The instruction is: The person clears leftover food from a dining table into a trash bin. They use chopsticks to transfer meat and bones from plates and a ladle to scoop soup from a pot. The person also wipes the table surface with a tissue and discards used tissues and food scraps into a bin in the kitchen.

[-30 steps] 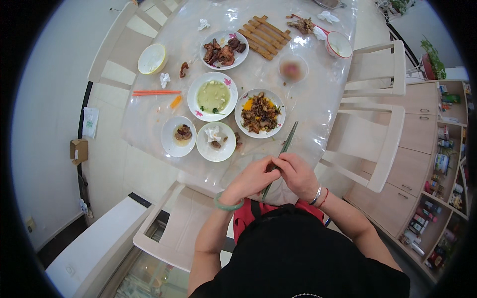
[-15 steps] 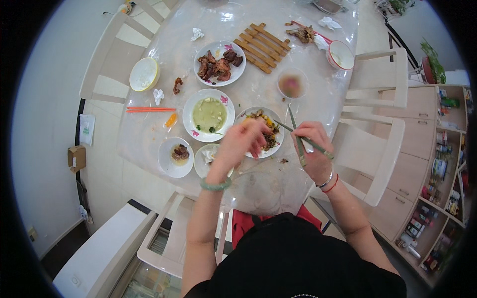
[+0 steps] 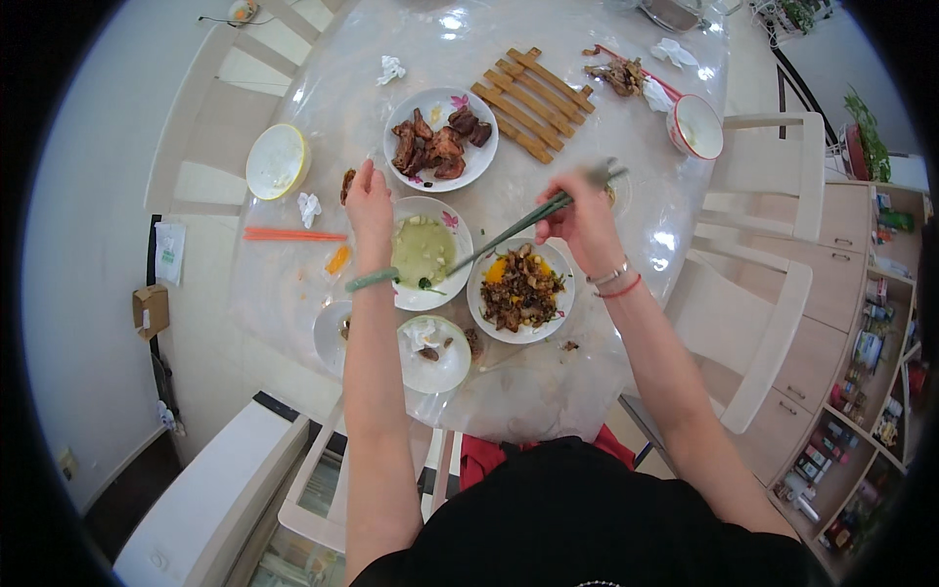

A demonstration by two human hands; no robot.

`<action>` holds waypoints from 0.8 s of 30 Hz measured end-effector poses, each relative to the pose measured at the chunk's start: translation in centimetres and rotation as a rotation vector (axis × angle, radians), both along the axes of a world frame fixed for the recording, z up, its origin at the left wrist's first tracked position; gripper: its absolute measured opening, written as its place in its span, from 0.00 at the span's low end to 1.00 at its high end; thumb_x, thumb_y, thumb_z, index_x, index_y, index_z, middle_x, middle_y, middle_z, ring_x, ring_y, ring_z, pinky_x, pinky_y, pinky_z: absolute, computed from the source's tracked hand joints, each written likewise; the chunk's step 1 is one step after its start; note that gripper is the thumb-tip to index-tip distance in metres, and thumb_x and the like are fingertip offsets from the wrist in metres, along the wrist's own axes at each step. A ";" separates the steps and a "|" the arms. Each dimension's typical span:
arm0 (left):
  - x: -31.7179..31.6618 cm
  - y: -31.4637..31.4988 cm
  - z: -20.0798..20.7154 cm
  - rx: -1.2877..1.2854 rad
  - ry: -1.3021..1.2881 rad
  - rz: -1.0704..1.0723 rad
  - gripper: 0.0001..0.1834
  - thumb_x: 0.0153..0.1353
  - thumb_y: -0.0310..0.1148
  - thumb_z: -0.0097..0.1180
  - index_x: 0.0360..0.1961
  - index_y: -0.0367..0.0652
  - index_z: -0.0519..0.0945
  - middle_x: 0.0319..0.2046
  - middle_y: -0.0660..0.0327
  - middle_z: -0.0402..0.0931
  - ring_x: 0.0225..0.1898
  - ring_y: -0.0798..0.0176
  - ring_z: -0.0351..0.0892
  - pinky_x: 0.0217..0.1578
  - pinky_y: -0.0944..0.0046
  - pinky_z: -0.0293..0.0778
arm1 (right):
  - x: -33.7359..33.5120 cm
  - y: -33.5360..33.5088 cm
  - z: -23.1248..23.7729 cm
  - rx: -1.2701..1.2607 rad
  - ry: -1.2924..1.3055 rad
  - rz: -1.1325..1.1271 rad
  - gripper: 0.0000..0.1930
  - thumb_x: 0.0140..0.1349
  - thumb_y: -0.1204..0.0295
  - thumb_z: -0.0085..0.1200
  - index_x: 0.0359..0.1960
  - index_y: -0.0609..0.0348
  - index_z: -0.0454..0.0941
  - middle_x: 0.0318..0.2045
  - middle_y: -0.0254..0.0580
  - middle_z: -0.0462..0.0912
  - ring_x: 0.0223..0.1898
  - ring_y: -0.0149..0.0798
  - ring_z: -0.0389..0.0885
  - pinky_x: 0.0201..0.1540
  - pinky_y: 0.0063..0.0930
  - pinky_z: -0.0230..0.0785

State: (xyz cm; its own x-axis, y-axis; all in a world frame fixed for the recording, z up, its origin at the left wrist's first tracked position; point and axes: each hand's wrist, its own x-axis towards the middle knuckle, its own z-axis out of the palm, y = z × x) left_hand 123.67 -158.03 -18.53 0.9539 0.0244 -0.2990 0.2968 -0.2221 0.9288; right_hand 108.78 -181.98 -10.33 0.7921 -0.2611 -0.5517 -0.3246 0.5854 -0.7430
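My right hand (image 3: 584, 217) is closed round a pair of dark green chopsticks (image 3: 518, 227). Their thin ends point down-left over the rim of a plate of pale green soup (image 3: 424, 249); the upper ends are blurred. Below that hand sits a plate of chopped mushrooms and vegetables (image 3: 521, 292). My left hand (image 3: 369, 210), a green bangle on its wrist, reaches out with fingers extended, between a small brown bone piece (image 3: 347, 186) on the table and the plate of browned meat (image 3: 438, 147). I see nothing held in it. Its forearm partly covers a small white dish (image 3: 333, 335).
A bowl with crumpled tissue (image 3: 431, 357) stands near me. On the left are a yellow-rimmed bowl (image 3: 278, 162) and orange chopsticks (image 3: 293, 235). Farther back lie a wooden slatted trivet (image 3: 536, 103), bones (image 3: 618, 75) and a red-rimmed bowl (image 3: 695, 127). Chairs (image 3: 753, 323) stand around the table.
My left hand has moved from above the mushroom plate to the far left, beside the bone piece. My right hand has moved forward and left, and the chopsticks, crossed before, now lie together.
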 end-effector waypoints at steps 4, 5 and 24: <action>2.5 -0.1 -1.9 -0.034 0.106 -0.066 0.24 0.69 0.36 0.45 0.62 0.32 0.67 0.49 0.58 0.77 0.44 0.66 0.79 0.40 0.68 0.77 | 4.0 -0.1 -2.6 0.039 0.160 0.255 0.16 0.63 0.59 0.51 0.33 0.62 0.73 0.22 0.41 0.76 0.16 0.35 0.76 0.20 0.32 0.73; 3.2 -0.3 -2.3 -0.065 0.135 -0.090 0.24 0.69 0.36 0.45 0.62 0.33 0.68 0.48 0.59 0.78 0.43 0.67 0.80 0.38 0.69 0.77 | 4.8 -0.1 -3.5 0.046 0.209 0.299 0.16 0.62 0.58 0.53 0.34 0.61 0.74 0.22 0.40 0.77 0.16 0.33 0.75 0.20 0.30 0.73; -1.8 -1.4 6.3 -0.234 0.048 -0.189 0.16 0.69 0.27 0.42 0.56 0.35 0.67 0.37 0.55 0.79 0.35 0.65 0.82 0.33 0.65 0.82 | 3.1 -0.9 2.4 -0.144 0.104 0.330 0.23 0.64 0.63 0.44 0.54 0.69 0.70 0.21 0.36 0.76 0.13 0.32 0.74 0.17 0.28 0.71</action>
